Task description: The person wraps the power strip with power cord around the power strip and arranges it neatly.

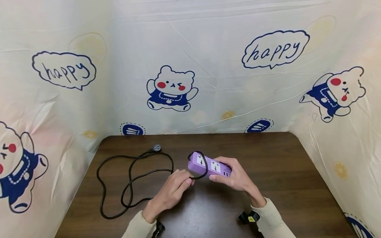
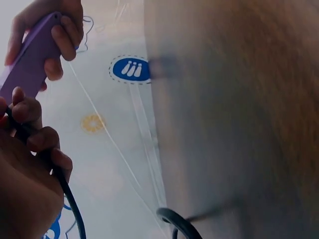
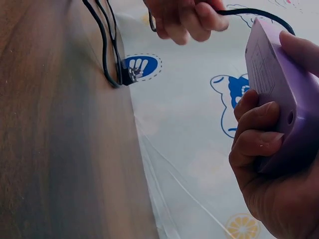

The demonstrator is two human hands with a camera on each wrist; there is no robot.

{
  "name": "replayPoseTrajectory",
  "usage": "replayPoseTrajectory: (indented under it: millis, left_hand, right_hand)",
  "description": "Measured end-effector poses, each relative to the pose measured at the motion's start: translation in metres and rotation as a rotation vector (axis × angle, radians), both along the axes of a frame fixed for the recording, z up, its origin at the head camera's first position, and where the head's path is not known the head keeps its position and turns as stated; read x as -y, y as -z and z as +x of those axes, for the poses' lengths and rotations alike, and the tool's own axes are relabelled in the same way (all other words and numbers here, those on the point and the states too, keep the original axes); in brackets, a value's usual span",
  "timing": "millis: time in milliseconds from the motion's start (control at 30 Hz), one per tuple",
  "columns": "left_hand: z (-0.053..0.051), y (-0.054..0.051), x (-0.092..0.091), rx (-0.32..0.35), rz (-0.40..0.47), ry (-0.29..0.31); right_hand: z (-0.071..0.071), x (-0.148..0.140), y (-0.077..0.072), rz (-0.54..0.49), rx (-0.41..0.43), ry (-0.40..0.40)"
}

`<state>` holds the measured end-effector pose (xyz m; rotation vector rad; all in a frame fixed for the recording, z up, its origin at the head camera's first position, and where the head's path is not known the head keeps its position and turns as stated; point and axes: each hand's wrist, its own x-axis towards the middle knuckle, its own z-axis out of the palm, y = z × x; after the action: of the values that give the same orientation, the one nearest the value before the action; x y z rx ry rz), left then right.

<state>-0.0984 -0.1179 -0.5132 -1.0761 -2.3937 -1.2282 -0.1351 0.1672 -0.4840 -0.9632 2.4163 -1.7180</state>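
Observation:
A purple power strip (image 1: 194, 167) with white socket panels is held above the table by my right hand (image 1: 235, 175), thumb on the near side and fingers round the far side. Its black cord (image 1: 205, 162) loops across the strip's left end. My left hand (image 1: 174, 188) grips that cord just left of the strip, and the left wrist view shows the fingers curled round the cord (image 2: 62, 179). Loose loops of the cord lie on the table to the left, ending in a round plug (image 1: 156, 148) near the back edge.
The dark wooden table (image 1: 285, 172) is enclosed at the back and sides by a pale curtain (image 1: 220, 99) printed with bears and speech bubbles. Black wrist devices (image 1: 249, 217) sit at both sleeves.

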Motion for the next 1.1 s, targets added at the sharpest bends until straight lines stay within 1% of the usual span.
replayPoseTrajectory:
  millis: [67,133,333,400,533,600,767,967,1033,1100]
  left_hand:
    - [-0.002,0.0,0.003,0.02,-0.009,-0.001]
    - [-0.004,0.0,0.006,0.018,-0.031,-0.01]
    - [-0.014,0.001,0.012,-0.039,-0.106,-0.034]
    - [-0.016,0.003,0.013,-0.035,-0.127,-0.045]
    - [-0.02,0.002,0.015,-0.002,-0.172,-0.069]
    - [-0.022,0.001,0.016,0.008,-0.201,-0.095]
    - [-0.03,-0.006,0.019,0.019,-0.294,-0.177]
    - [-0.044,-0.021,0.023,0.06,-0.393,-0.254]
    - [-0.048,-0.026,0.024,0.052,-0.414,-0.27]
    - [-0.051,-0.03,0.025,0.02,-0.435,-0.281]
  right_hand:
    - [0.001,0.001,-0.001,-0.004,0.012,-0.007]
    - [0.001,0.001,-0.002,-0.008,0.022,-0.014]
    - [0.002,0.003,-0.003,-0.027,0.012,-0.047]
    - [0.002,0.004,-0.002,-0.032,0.013,-0.061]
    - [0.003,0.006,0.0,-0.03,0.028,-0.089]
    - [0.004,0.008,0.001,-0.025,0.026,-0.101]
    - [0.004,0.011,0.001,0.01,0.004,-0.133]
    - [0.002,0.013,0.003,0.059,-0.036,-0.156]
    - [0.002,0.013,0.002,0.083,-0.052,-0.151]
    - [0.002,0.014,0.0,0.115,-0.066,-0.136]
